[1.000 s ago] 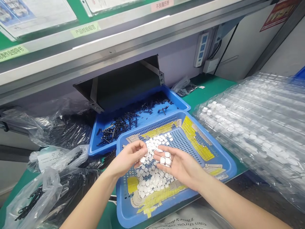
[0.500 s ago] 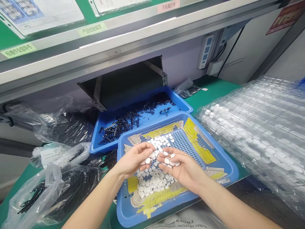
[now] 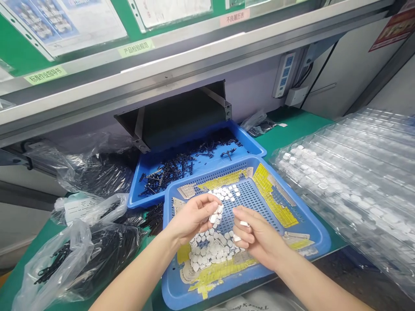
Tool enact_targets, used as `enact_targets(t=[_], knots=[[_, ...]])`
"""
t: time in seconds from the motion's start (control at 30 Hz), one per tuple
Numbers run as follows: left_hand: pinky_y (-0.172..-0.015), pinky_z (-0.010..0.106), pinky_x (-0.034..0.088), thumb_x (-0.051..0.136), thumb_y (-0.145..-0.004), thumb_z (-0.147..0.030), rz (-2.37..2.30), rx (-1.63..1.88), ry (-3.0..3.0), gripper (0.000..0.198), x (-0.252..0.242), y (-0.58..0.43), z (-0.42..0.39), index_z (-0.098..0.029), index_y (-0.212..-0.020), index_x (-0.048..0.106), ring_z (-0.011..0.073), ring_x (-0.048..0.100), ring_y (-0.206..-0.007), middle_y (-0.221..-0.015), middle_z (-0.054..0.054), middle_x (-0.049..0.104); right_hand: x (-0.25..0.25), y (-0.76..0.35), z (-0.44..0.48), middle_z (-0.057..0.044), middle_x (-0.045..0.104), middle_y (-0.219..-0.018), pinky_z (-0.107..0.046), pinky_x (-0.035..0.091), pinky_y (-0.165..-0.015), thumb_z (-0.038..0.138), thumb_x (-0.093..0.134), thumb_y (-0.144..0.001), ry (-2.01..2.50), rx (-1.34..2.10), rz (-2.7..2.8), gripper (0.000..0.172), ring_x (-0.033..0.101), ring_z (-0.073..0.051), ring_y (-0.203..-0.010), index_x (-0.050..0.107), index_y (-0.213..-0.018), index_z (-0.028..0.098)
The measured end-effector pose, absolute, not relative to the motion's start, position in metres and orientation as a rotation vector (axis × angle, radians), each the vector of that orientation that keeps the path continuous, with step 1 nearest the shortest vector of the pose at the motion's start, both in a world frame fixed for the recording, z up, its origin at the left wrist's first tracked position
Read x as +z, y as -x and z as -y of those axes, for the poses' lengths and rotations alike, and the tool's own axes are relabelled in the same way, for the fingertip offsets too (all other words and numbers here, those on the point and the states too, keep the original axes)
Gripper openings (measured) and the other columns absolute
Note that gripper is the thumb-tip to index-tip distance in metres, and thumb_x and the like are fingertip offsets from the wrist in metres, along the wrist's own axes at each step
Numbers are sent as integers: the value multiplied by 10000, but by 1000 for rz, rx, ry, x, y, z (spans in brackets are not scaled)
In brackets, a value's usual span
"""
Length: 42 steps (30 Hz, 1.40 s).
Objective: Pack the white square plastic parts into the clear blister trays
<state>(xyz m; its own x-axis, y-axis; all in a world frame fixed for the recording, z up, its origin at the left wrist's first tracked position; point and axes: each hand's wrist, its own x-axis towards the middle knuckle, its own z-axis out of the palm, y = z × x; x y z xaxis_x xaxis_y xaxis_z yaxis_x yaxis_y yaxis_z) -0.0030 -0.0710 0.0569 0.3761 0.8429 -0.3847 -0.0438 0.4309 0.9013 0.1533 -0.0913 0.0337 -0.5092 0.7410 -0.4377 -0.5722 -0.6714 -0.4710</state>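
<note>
My left hand [image 3: 197, 216] is closed round several small white square pieces [image 3: 216, 216], which show between its thumb and fingers. Just to the right, my right hand [image 3: 254, 233] is curled into a loose fist, with a few white pieces showing between its fingers. Both hands are above a blue perforated basket [image 3: 319, 233] patched with yellow and pale tape. Inside it, a pile of white pieces [image 3: 210, 250] lies below the hands, and a smaller group [image 3: 227, 192] lies toward the back.
Behind the basket is a blue tray [image 3: 132, 194] with small black parts [image 3: 168, 175]. Clear bags of black parts [image 3: 94, 259] lie at left. Stacked clear plastic trays [image 3: 350, 181] holding white pieces stand at right. A metal shelf edge [image 3: 181, 65] crosses above.
My hands have moved apart. My right hand, earlier half open with white pieces on its fingers, has curled closed. More pieces now show in my left hand. The view has shifted slightly.
</note>
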Motion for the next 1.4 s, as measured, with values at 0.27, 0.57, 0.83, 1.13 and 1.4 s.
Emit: enact_targets(t=[0.27,0.57,0.83,1.13,1.4], knots=[[-314,123,245,558,-694,-348,-1158,694,-1230,220,55,-16,73,-158,-668,450,46,392,-378,-476,-57,412,33,-148,94,57,472,-525,-183,248,-381,387,596,-634,984,1986,916,282,317,-13,-346,470,-752,164],[-423,186,337,322,-791,-478,-869,731,-793,382,64,-16,73,-142,-770,502,93,475,-525,-719,33,483,32,-155,91,106,269,-391,-174,193,-370,332,549,-691,811,2130,352,247,223,-16,-329,372,-613,178],[-764,282,393,418,-717,-78,-955,826,-1144,214,72,-11,71,-154,-891,516,158,485,-883,-931,53,522,39,-153,94,82,356,-399,-185,261,-381,279,557,-676,838,2150,451,142,316,-31,-341,477,-661,164],[-877,296,349,329,-771,-80,-956,695,-1652,268,85,-44,72,-195,-838,561,149,453,-984,-1033,-1,524,35,-158,96,88,341,-393,-171,268,-390,328,543,-706,853,1851,779,175,324,-30,-355,472,-724,169],[-849,303,362,330,-826,-221,-847,818,-1386,228,80,-51,60,-193,-996,479,163,423,-1027,-1085,41,486,44,-168,91,91,284,-405,-165,219,-363,324,523,-720,852,1845,659,185,264,-20,-335,458,-654,164]])
